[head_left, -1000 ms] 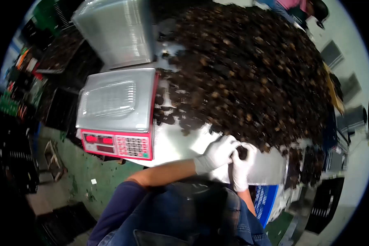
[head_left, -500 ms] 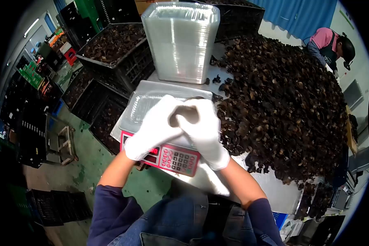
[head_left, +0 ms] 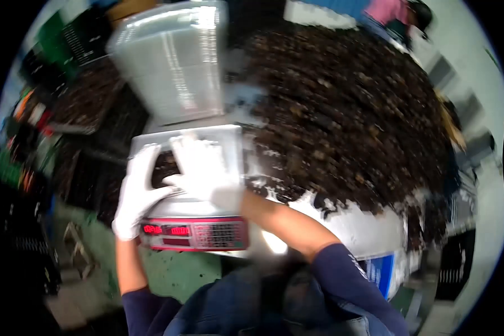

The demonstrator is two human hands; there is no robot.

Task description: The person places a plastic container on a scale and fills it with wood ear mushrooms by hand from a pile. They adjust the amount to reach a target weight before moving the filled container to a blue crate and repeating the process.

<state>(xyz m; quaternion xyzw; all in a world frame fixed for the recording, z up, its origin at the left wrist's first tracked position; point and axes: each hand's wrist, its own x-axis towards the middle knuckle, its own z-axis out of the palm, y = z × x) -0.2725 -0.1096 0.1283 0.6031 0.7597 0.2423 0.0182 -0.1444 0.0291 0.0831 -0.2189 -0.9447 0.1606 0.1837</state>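
Observation:
A digital scale [head_left: 191, 234] with a red-framed keypad and lit red digits stands before me. On it rests a clear plastic tray [head_left: 233, 147]. Dark wood ear mushrooms [head_left: 163, 168] show in the tray between my hands. My left hand [head_left: 138, 190], in a white glove, lies along the tray's left side with fingers stretched and thumb pointing right. My right hand [head_left: 203, 168], also gloved in white, is spread over the mushrooms from the right. Both hands are open; motion blur hides exactly what the fingertips touch.
A tall stack of clear plastic trays [head_left: 173, 67] rises behind the scale. A large heap of wood ear mushrooms [head_left: 347, 112] covers the metal table [head_left: 364, 232] to the right. Black crates [head_left: 84, 106] of mushrooms stand at left. Another person [head_left: 395, 17] is beyond the heap.
My hands were cupped together over the tray; now they are apart, fingers spread, with mushrooms visible between them. The view has turned, shifting the scale and heap leftward.

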